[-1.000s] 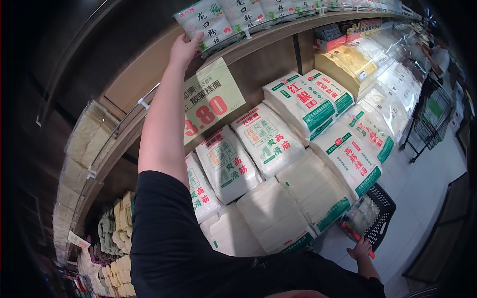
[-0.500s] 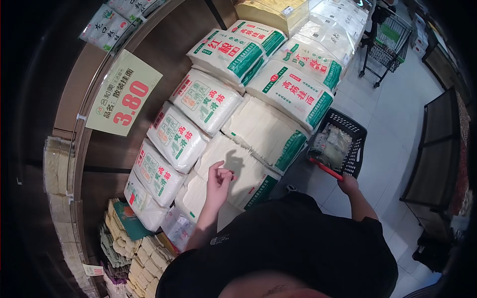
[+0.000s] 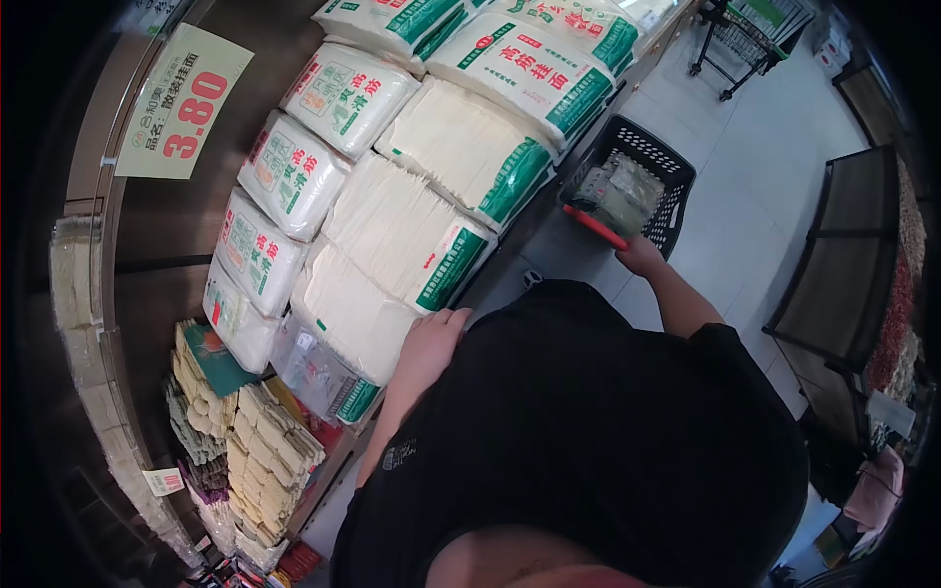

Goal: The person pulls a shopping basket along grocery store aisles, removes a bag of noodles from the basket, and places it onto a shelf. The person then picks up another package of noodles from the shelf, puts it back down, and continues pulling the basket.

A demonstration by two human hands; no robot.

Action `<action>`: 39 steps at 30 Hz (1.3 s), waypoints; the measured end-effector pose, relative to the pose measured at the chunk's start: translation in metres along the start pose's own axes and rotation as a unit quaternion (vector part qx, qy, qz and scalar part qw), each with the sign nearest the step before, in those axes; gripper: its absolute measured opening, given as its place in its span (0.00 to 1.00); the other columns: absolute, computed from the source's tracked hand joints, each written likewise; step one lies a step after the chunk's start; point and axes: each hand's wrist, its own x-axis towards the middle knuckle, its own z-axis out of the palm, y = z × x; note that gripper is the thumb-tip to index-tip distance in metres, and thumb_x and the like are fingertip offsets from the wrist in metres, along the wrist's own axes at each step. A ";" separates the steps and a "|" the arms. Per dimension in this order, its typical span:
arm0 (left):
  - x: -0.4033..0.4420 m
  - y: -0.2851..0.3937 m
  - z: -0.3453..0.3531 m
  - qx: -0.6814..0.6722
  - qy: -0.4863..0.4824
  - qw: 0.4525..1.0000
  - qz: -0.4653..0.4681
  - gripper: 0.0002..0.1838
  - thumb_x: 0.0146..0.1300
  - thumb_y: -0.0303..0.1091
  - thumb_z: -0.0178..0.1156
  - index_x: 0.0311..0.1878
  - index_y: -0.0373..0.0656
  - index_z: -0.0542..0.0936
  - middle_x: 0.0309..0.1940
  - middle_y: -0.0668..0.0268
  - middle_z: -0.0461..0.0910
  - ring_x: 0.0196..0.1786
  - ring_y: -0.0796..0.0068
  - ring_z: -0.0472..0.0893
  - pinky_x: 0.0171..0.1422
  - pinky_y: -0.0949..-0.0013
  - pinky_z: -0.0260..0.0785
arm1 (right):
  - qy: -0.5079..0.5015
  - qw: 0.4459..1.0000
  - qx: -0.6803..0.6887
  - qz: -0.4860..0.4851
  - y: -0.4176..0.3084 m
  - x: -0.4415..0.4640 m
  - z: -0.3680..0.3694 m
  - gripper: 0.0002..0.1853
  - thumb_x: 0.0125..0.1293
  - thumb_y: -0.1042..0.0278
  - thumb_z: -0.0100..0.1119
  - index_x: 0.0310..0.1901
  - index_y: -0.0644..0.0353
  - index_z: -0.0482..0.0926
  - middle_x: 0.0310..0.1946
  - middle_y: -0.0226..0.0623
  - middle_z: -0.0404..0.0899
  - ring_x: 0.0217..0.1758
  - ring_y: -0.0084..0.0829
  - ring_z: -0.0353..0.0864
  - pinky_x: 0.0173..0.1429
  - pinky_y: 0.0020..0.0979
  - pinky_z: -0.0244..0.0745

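My left hand [image 3: 434, 339] is beside the front edge of an opened pack of white dried noodles [image 3: 355, 312]. Its fingers are loosely bent with nothing visible in them, and the palm is hidden. Whether it touches the pack I cannot tell. My right hand [image 3: 642, 257] is closed around the red handle [image 3: 594, 226] of a black shopping basket [image 3: 676, 157]. Inside the basket lie clear plastic packages [image 3: 623, 191]. Further up the display, another opened noodle pack [image 3: 461, 137] shows bare noodles above its green printed wrapper.
Wrapped noodle packs [image 3: 294, 174] line the back of the shelf. A price sign [image 3: 184, 103] reads 3.80. Bundled dried goods [image 3: 270, 446] lie at lower left. A shopping cart [image 3: 750, 37] stands on the tiled floor [image 3: 730, 230], with dark display bins [image 3: 838, 260] at right.
My left hand has come down from above the opened noodles to the shelf's front edge, near my body. The view has shifted, and my right hand still grips the basket handle.
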 end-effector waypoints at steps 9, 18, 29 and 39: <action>-0.086 0.034 0.053 -0.060 -0.016 0.992 -0.111 0.19 0.71 0.42 0.61 0.61 0.45 0.78 0.49 0.55 0.84 0.56 0.52 0.82 0.61 0.52 0.73 | -0.013 1.000 0.009 0.000 -0.010 -0.038 0.024 0.20 0.58 0.55 0.59 0.43 0.63 0.87 0.43 0.57 0.86 0.50 0.56 0.85 0.60 0.49 0.79; -0.171 0.079 0.185 -0.199 -0.017 0.959 -0.202 0.19 0.71 0.42 0.60 0.60 0.44 0.78 0.50 0.52 0.84 0.55 0.48 0.82 0.61 0.50 0.73 | -0.087 0.993 -0.063 -0.044 -0.018 -0.107 0.048 0.19 0.58 0.55 0.60 0.42 0.62 0.87 0.39 0.56 0.86 0.48 0.55 0.86 0.57 0.48 0.80; -0.138 0.116 0.205 -0.085 -0.095 0.987 -0.095 0.33 0.63 0.45 0.67 0.69 0.43 0.71 0.54 0.54 0.83 0.59 0.52 0.82 0.64 0.47 0.71 | -0.161 0.974 -0.115 -0.107 0.005 -0.158 0.092 0.19 0.58 0.53 0.60 0.41 0.60 0.88 0.41 0.53 0.87 0.48 0.53 0.87 0.58 0.48 0.80; 0.017 0.184 0.298 -0.072 0.052 0.995 0.052 0.35 0.57 0.48 0.70 0.67 0.45 0.73 0.54 0.55 0.83 0.59 0.55 0.82 0.64 0.47 0.70 | -0.282 0.932 -0.153 -0.167 0.045 -0.188 0.092 0.17 0.62 0.52 0.60 0.42 0.56 0.87 0.39 0.49 0.87 0.47 0.49 0.88 0.55 0.48 0.81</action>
